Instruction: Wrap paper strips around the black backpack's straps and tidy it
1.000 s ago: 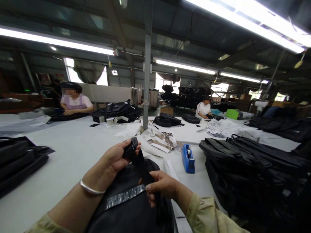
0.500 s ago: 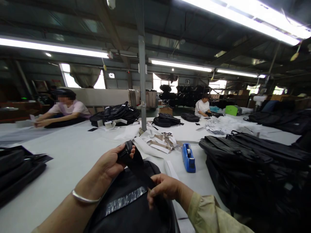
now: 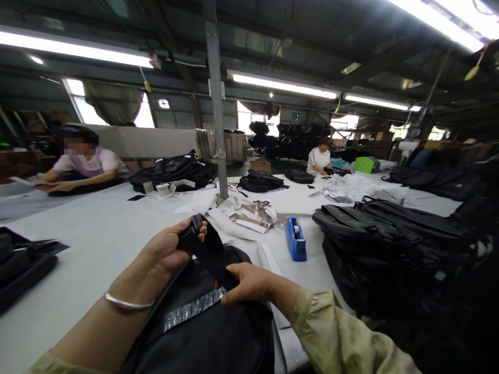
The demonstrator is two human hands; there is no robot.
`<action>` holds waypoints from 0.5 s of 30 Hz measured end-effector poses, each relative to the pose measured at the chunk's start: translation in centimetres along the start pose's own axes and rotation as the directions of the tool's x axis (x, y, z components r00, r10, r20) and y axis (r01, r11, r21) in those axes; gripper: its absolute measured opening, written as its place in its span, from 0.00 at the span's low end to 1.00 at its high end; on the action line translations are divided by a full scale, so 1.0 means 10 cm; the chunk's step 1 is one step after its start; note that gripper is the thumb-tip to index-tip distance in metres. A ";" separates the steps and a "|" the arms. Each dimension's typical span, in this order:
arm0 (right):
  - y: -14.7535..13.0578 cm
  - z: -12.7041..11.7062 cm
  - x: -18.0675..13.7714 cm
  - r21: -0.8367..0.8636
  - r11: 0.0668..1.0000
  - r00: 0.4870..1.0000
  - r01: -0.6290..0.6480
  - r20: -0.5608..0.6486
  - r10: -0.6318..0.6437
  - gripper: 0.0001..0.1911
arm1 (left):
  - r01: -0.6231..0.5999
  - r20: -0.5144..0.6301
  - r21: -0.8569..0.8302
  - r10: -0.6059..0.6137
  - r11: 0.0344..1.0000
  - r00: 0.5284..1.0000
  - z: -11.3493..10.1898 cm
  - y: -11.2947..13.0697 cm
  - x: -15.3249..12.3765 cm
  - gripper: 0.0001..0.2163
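My left hand (image 3: 166, 250) is closed around the end of a black strap, at what looks like a black plastic buckle (image 3: 195, 224). From there the wide strap (image 3: 212, 252) runs down to my right hand (image 3: 247, 283), which pinches it between thumb and fingers; most of those fingertips are hidden. Beneath both hands lies a black backpack (image 3: 202, 340) on the white table (image 3: 97, 244). A shiny, clear-wrapped strip (image 3: 195, 309) crosses the bag, just below my right thumb.
A blue tape dispenser (image 3: 296, 240) stands right of the bag, beside a large pile of black bags (image 3: 374, 249). Cardboard and paper scraps (image 3: 257, 215) lie ahead, near a metal post (image 3: 219, 114). More bags (image 3: 23, 265) are at left. Two co-workers sit across the table.
The view has turned, so the scene sits further left and higher. My right hand has shifted slightly up the strap, its lower fingers now tucked out of sight. Both hands keep their hold.
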State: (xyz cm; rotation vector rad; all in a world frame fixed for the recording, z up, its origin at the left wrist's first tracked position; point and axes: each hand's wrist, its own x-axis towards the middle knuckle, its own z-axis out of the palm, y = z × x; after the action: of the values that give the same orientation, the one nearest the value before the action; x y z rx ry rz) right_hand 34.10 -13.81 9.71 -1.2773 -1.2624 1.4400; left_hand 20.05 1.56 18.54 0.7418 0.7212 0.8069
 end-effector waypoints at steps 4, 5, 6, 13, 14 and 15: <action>-0.01 0.02 0.00 -0.199 0.977 0.990 -0.073 -0.134 0.047 0.11 | 0.018 -0.021 -0.031 -0.019 0.999 1.000 -0.02 0.00 0.00 0.10; 0.00 0.01 0.01 -0.214 0.975 0.988 -0.066 -0.148 0.035 0.10 | 0.017 -0.019 -0.036 -0.017 0.999 1.000 -0.02 0.00 -0.01 0.10; 0.03 0.00 0.02 -0.201 0.978 0.990 -0.054 -0.140 0.026 0.10 | 0.014 -0.020 -0.038 -0.014 0.999 1.000 -0.01 0.00 -0.02 0.09; 0.34 -0.16 0.20 -0.420 0.906 0.963 0.051 -0.219 -0.156 0.06 | 0.000 -0.119 0.128 0.016 0.992 0.993 -0.13 -0.08 -0.45 0.13; 0.37 -0.16 0.21 -0.516 0.855 0.946 0.058 -0.245 -0.212 0.07 | 0.025 -0.135 0.168 -0.002 0.986 0.991 -0.20 -0.15 -0.56 0.14; 0.39 -0.15 0.22 -0.600 0.798 0.929 0.057 -0.260 -0.262 0.08 | 0.065 -0.147 0.192 -0.037 0.979 0.988 -0.28 -0.24 -0.67 0.15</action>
State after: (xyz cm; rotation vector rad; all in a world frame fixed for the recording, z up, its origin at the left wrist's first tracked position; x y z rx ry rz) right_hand 35.37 -12.04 5.46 -1.6784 -1.5925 0.6717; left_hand 15.42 -4.30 16.97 0.8453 0.9555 0.7539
